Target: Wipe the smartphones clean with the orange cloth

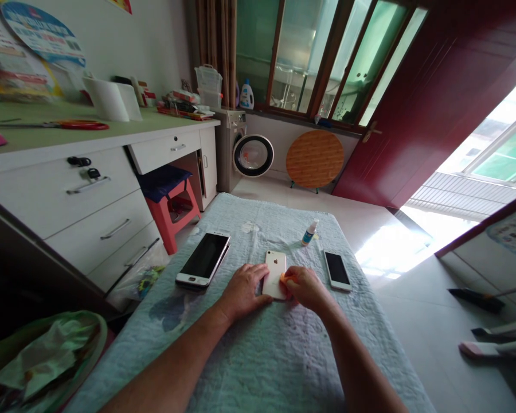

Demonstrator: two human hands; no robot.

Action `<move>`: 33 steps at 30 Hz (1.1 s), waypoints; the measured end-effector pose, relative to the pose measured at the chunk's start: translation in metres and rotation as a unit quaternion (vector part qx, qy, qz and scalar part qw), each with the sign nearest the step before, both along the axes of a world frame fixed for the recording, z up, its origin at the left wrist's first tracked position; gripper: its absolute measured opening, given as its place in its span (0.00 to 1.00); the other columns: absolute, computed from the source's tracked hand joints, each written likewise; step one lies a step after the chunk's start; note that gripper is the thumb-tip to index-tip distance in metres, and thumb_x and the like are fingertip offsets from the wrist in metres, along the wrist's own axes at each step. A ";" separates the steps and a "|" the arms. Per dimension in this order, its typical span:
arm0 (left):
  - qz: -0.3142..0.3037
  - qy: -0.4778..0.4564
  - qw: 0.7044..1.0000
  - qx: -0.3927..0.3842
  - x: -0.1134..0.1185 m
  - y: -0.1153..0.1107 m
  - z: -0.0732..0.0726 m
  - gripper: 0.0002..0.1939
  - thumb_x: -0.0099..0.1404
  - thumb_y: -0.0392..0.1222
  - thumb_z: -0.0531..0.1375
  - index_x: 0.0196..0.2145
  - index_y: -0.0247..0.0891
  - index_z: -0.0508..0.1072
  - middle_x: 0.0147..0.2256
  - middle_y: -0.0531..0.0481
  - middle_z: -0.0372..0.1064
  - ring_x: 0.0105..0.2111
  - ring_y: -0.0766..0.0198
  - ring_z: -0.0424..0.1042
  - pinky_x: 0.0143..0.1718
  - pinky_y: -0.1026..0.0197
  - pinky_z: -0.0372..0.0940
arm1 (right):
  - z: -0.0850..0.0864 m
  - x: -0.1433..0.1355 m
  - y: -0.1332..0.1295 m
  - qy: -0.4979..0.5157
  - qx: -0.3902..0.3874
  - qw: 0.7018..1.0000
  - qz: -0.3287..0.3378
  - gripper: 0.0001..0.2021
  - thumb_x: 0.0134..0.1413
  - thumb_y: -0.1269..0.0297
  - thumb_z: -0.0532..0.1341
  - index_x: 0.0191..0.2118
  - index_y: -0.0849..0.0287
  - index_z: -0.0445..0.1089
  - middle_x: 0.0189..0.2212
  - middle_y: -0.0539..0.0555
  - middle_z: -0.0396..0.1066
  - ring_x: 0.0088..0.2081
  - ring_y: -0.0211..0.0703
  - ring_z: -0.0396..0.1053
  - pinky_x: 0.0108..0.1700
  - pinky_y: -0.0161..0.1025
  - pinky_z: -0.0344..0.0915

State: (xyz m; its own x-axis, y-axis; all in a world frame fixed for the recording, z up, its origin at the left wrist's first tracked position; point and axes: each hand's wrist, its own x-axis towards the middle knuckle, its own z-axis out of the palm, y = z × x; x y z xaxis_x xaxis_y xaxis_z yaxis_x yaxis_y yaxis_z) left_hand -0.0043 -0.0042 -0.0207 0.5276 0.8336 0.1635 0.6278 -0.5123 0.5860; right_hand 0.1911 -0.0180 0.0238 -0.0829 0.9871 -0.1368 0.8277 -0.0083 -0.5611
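A phone (276,269) lies back side up on the cloth-covered table, its apple logo near the top. My left hand (246,289) rests along its left side, with the thumb at the bottom edge and the fingers at the left edge. An orange cloth (286,279) is pinched in my right hand (303,287) and touches the right part of the phone's back. To the left, a larger white phone with a dark screen (205,256) is stacked on another device. A small white phone (337,269) lies at the right, and a spray bottle (310,233) stands behind.
A light blue quilted cloth (258,355) covers the table. A red stool (172,212) and white drawers (69,201) stand at the left, near a waste basket (98,338). Behind are a washing machine (230,149) with its door open and a round wooden board (315,159).
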 end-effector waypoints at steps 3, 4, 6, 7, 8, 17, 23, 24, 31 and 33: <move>-0.002 0.002 1.000 0.001 0.000 0.000 0.001 0.34 0.54 0.53 0.68 0.55 0.34 0.69 0.57 0.39 0.65 0.54 0.46 0.64 0.57 0.47 0.57 | -0.004 -0.003 -0.008 0.013 0.022 0.999 -0.041 0.10 0.49 0.69 0.56 0.32 0.59 0.75 0.25 0.51 0.72 0.30 0.39 0.66 0.32 0.33 0.55; -0.002 0.002 1.000 0.003 0.000 -0.001 0.001 0.34 0.54 0.52 0.68 0.54 0.34 0.69 0.57 0.39 0.65 0.54 0.46 0.64 0.57 0.47 0.57 | -0.006 -0.003 -0.009 0.021 0.028 0.998 -0.057 0.10 0.49 0.68 0.56 0.33 0.59 0.75 0.25 0.52 0.72 0.30 0.39 0.66 0.32 0.33 0.55; -0.001 0.003 1.000 0.006 0.000 -0.001 0.001 0.32 0.54 0.51 0.68 0.54 0.35 0.70 0.57 0.40 0.65 0.54 0.46 0.64 0.57 0.47 0.57 | -0.012 -0.004 -0.011 0.045 0.036 0.995 -0.079 0.09 0.49 0.68 0.56 0.33 0.59 0.74 0.25 0.51 0.72 0.29 0.39 0.66 0.31 0.33 0.55; -0.001 0.004 1.000 0.007 0.000 -0.001 0.001 0.32 0.54 0.50 0.68 0.54 0.34 0.70 0.57 0.40 0.65 0.55 0.46 0.64 0.58 0.47 0.57 | -0.014 -0.004 -0.011 0.061 0.037 0.994 -0.084 0.09 0.49 0.67 0.56 0.32 0.59 0.74 0.24 0.51 0.71 0.28 0.39 0.66 0.30 0.33 0.55; -0.001 0.004 1.000 0.006 0.000 -0.001 0.001 0.32 0.55 0.50 0.68 0.54 0.34 0.70 0.57 0.40 0.65 0.55 0.47 0.64 0.58 0.47 0.57 | -0.017 -0.004 -0.011 0.077 0.035 0.993 -0.088 0.09 0.49 0.66 0.56 0.31 0.59 0.73 0.23 0.51 0.70 0.27 0.38 0.65 0.29 0.32 0.55; 0.003 0.008 1.000 0.008 0.002 -0.003 0.003 0.31 0.54 0.47 0.69 0.53 0.34 0.71 0.58 0.40 0.65 0.56 0.48 0.63 0.59 0.49 0.56 | -0.035 0.001 -0.005 0.313 -0.033 0.933 -0.176 0.14 0.46 0.52 0.60 0.29 0.59 0.69 0.17 0.46 0.63 0.17 0.33 0.57 0.18 0.31 0.49; -0.001 0.008 1.000 0.027 0.003 -0.004 0.007 0.32 0.54 0.54 0.68 0.53 0.35 0.70 0.56 0.39 0.67 0.53 0.47 0.65 0.55 0.48 0.60 | -0.032 0.001 -0.007 0.440 -0.054 0.877 -0.185 0.15 0.43 0.51 0.62 0.30 0.59 0.66 0.16 0.47 0.66 0.14 0.34 0.57 0.15 0.30 0.47; -0.002 0.013 0.999 0.034 0.003 -0.005 0.007 0.32 0.55 0.55 0.67 0.52 0.34 0.70 0.55 0.39 0.67 0.53 0.46 0.65 0.55 0.48 0.60 | -0.033 0.000 -0.007 0.452 -0.053 0.871 -0.184 0.14 0.43 0.52 0.62 0.31 0.59 0.66 0.16 0.47 0.66 0.15 0.34 0.58 0.15 0.30 0.48; -0.005 0.033 0.996 0.079 0.008 -0.013 0.013 0.21 0.61 0.48 0.62 0.51 0.38 0.69 0.48 0.45 0.72 0.48 0.52 0.70 0.50 0.53 0.64 | -0.035 -0.002 -0.008 0.520 -0.031 0.841 -0.144 0.15 0.42 0.55 0.65 0.34 0.59 0.69 0.22 0.49 0.70 0.19 0.34 0.62 0.20 0.31 0.56; -0.002 0.035 0.996 0.086 0.009 -0.015 0.014 0.20 0.61 0.42 0.61 0.51 0.40 0.68 0.47 0.46 0.72 0.47 0.54 0.71 0.50 0.55 0.64 | -0.035 -0.004 -0.008 0.531 -0.023 0.837 -0.134 0.17 0.43 0.54 0.66 0.36 0.60 0.70 0.22 0.48 0.69 0.19 0.33 0.61 0.20 0.31 0.56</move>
State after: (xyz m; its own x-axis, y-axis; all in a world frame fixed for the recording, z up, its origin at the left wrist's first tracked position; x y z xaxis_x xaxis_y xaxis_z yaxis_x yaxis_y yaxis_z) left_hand 0.0052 -0.0191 -0.0065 0.5461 0.7941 0.2667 0.6617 -0.6041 0.4440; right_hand 0.1871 -0.0264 -0.0113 0.0417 0.9855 -0.1646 -0.1717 -0.1552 -0.9729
